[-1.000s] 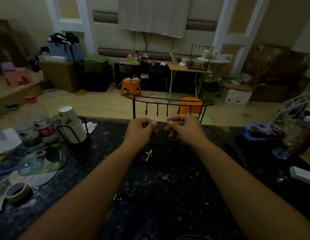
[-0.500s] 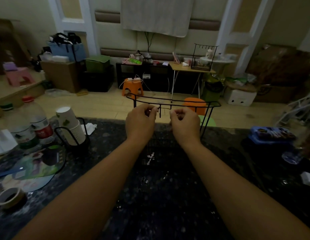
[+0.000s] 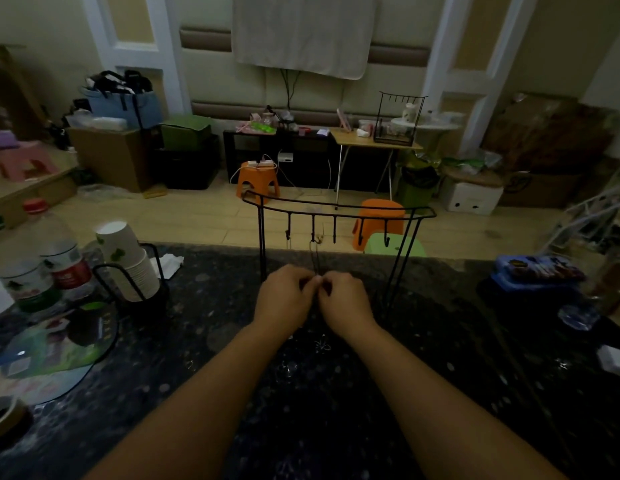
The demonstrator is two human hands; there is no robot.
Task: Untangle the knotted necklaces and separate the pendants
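A black wire jewellery stand [image 3: 339, 207] with several hooks stands on the dark speckled table [image 3: 197, 341]. A thin necklace chain [image 3: 315, 258] hangs from a middle hook down to my hands. My left hand [image 3: 286, 301] and my right hand [image 3: 345, 301] sit fist to fist below the hooks, and their fingertips pinch the chain where they meet. A small pale pendant [image 3: 322, 346] lies on the table just under my wrists. The chain between my fingers is too fine to make out.
A stack of paper cups in a black wire holder [image 3: 128, 265] and water bottles [image 3: 55, 258] stand at the left. A tape roll [image 3: 3, 415] lies at the near left. A blue tray [image 3: 537, 271] sits at the right, beside a small white box [image 3: 617, 358].
My hands have come down from the hook bar to just above the table and drawn together. The chain now hangs on a middle hook. The view has tilted slightly.
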